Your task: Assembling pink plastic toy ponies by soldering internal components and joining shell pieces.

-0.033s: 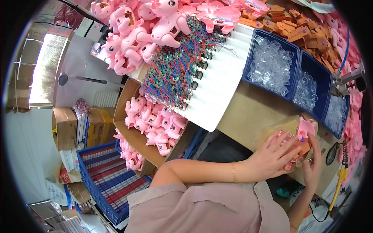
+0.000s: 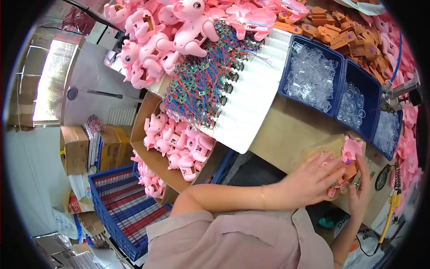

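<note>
At the right of the bench lies a pink plastic toy animal shell (image 2: pixel 352 149) with an orange plastic housing (image 2: pixel 350 171) set in it. My left hand (image 2: pixel 309 179) reaches over it from the left, its fingers stretched out and slightly blurred across the near part. Along the right side of the shell, my right hand (image 2: pixel 359 190) curls its fingers and thumb round the edge. Both hands hide much of the toy, so what lies under the left palm cannot be seen.
Blue bins (image 2: pixel 310 74) of clear plastic parts stand beyond the hands. Wired circuit boards (image 2: pixel 197 85) lie on a white corrugated sheet (image 2: pixel 253 114). Pink toy bodies fill a cardboard box (image 2: pixel 142 130). Orange housings (image 2: pixel 349 38) are heaped at the back. A yellow-handled tool (image 2: pixel 394 204) hangs at right.
My left hand has shifted slightly left over the toy and its fingers are more blurred. The right hand and the pink shell stay almost still.
</note>
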Demonstrator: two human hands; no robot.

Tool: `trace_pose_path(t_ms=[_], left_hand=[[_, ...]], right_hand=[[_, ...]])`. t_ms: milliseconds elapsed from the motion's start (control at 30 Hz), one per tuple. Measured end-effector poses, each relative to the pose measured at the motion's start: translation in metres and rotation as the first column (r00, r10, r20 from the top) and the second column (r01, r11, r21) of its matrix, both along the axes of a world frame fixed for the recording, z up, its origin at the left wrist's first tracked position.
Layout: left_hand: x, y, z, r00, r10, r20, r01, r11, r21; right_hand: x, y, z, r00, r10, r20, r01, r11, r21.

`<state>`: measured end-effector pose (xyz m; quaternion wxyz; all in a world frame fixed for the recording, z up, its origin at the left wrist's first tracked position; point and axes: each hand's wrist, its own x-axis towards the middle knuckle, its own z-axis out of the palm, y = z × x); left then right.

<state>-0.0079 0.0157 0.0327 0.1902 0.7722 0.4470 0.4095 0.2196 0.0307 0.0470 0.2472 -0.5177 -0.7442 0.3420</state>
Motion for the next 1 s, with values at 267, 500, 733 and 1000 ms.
trace_pose_path(t_ms=[267,500,733,1000], left_hand=[[-0.197,0.117,0.048,0.809,0.532,-0.250,-0.570,0.815,-0.109],[-0.223,0.188,0.016,0.487,0.366,-0.793,-0.422,0.893,0.154],[-0.208,0.261,0.033,0.567,0.236,-0.789,-0.063,0.968,0.244],[-0.215,0.284,0.064,0.692,0.385,-0.611,-0.294,0.923,0.248]], right_hand=[[0.013,-0.023,0.007,0.922,-0.371,-0.109,0.382,0.919,0.099],[-0.006,-0.027,0.018,0.900,-0.394,-0.185,0.419,0.899,0.128],[-0.003,-0.021,0.020,0.922,-0.347,-0.171,0.374,0.913,0.164],[-0.008,-0.016,0.023,0.917,-0.320,-0.238,0.361,0.919,0.158]])
